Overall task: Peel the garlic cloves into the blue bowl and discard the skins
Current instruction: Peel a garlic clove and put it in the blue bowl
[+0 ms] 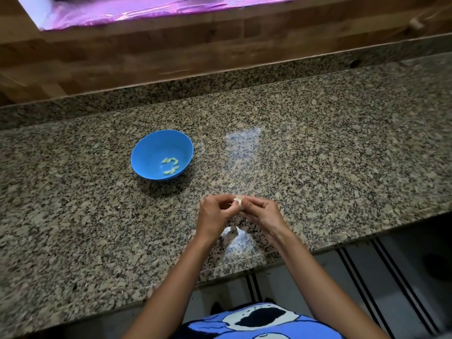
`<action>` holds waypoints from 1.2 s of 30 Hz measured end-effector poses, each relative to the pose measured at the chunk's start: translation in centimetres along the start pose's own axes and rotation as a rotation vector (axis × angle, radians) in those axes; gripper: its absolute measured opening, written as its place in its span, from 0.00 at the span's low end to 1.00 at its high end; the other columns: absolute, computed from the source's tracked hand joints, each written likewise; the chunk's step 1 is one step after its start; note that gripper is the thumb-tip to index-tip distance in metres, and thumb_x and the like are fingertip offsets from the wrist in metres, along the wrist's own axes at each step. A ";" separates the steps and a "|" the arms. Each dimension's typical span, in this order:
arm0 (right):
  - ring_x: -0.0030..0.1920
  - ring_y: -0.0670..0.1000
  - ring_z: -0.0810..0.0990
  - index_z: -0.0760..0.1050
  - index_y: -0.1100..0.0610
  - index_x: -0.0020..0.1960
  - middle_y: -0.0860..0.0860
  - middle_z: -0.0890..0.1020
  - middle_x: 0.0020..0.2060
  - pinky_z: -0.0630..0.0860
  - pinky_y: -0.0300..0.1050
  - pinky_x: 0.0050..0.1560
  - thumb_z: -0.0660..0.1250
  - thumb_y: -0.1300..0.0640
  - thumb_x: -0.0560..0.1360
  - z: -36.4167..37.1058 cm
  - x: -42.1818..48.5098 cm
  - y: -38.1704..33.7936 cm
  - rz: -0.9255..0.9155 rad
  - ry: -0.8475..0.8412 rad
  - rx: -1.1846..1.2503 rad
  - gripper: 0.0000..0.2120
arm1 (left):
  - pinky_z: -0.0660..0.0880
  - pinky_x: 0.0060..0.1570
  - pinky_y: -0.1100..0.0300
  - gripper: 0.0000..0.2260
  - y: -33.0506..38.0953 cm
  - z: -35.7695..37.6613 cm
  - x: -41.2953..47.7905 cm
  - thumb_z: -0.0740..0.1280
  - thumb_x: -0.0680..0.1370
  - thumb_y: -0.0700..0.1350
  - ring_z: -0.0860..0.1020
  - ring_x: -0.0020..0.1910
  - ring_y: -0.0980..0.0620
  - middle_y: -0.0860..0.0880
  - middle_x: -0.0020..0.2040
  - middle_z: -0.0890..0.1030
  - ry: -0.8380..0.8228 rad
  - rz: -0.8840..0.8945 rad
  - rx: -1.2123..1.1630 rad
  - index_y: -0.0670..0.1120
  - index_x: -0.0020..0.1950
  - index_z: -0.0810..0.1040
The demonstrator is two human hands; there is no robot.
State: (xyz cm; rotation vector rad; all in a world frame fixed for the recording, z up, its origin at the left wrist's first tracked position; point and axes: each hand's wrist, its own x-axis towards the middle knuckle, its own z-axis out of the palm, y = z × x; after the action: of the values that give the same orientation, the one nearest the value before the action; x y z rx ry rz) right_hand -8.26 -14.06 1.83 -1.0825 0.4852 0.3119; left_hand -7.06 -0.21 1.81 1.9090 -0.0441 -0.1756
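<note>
Garlic piece (238, 200) is held between both hands above the granite counter (342, 143). Our left hand (215, 212) and right hand (260, 211) are both curled, fingertips pinching it from opposite sides. We judge that one hand steadies while the other works the skin. Fingers cover most of it, so we cannot tell whether it is one clove or a cluster.

Blue bowl (146, 152) sits ahead and left of the left hand, well apart, probably kept clear of falling skins. Peeled cloves (171, 165) lie in it.

Just beneath the wrists lies a pale translucent thing (232, 237), perhaps a bag for skins. It is indistinct.
</note>
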 end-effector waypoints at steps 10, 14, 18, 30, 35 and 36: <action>0.40 0.52 0.83 0.80 0.61 0.48 0.56 0.84 0.41 0.81 0.43 0.43 0.69 0.56 0.72 -1.4 1.7 -1.1 -0.124 0.211 -0.568 0.08 | 0.80 0.37 0.60 0.02 -1.3 -2.0 1.8 0.68 0.75 0.37 0.82 0.36 0.49 0.41 0.41 0.83 0.140 -0.350 -0.285 0.39 0.45 0.81; 0.40 0.51 0.82 0.77 0.61 0.53 0.54 0.82 0.43 0.80 0.44 0.42 0.70 0.54 0.71 -2.5 2.7 -1.8 -0.245 0.268 -1.148 0.14 | 0.77 0.49 0.62 0.04 -2.8 -3.1 1.8 0.71 0.74 0.42 0.80 0.43 0.56 0.52 0.44 0.83 0.003 -0.140 0.450 0.45 0.47 0.83; 0.60 0.51 0.75 0.69 0.57 0.66 0.55 0.74 0.63 0.71 0.42 0.62 0.68 0.54 0.73 -2.1 2.5 -0.8 -0.417 0.312 -1.424 0.23 | 0.80 0.45 0.60 0.02 -2.6 -2.7 1.7 0.74 0.70 0.41 0.81 0.39 0.56 0.50 0.42 0.84 -0.037 -0.195 0.376 0.44 0.41 0.83; 0.37 0.48 0.79 0.78 0.58 0.41 0.49 0.81 0.35 0.78 0.46 0.41 0.75 0.54 0.67 0.0 2.2 2.9 -0.181 0.060 -1.117 0.10 | 0.78 0.32 0.63 0.03 -0.2 -2.9 3.9 0.70 0.72 0.33 0.81 0.33 0.51 0.44 0.35 0.82 -0.306 -0.537 0.208 0.37 0.38 0.80; 0.39 0.51 0.81 0.78 0.59 0.40 0.51 0.82 0.36 0.79 0.49 0.44 0.76 0.55 0.67 0.2 3.1 2.5 -0.103 0.068 -1.123 0.10 | 0.78 0.34 0.63 0.03 -0.4 -2.2 4.3 0.73 0.71 0.36 0.81 0.34 0.53 0.46 0.36 0.83 -0.269 -0.500 0.382 0.39 0.39 0.80; 0.40 0.50 0.81 0.78 0.59 0.40 0.51 0.82 0.36 0.79 0.49 0.44 0.76 0.55 0.67 0.2 3.1 2.5 -0.105 0.068 -1.124 0.10 | 0.77 0.33 0.64 0.03 -0.3 -2.1 4.2 0.72 0.71 0.36 0.81 0.34 0.53 0.46 0.36 0.83 -0.265 -0.489 0.407 0.40 0.39 0.80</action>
State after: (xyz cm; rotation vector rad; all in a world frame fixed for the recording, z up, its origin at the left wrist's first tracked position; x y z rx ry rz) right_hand -6.75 -12.71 -1.62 -2.2069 0.2892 0.4708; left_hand -2.59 1.34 1.77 2.2612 0.2270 -0.8001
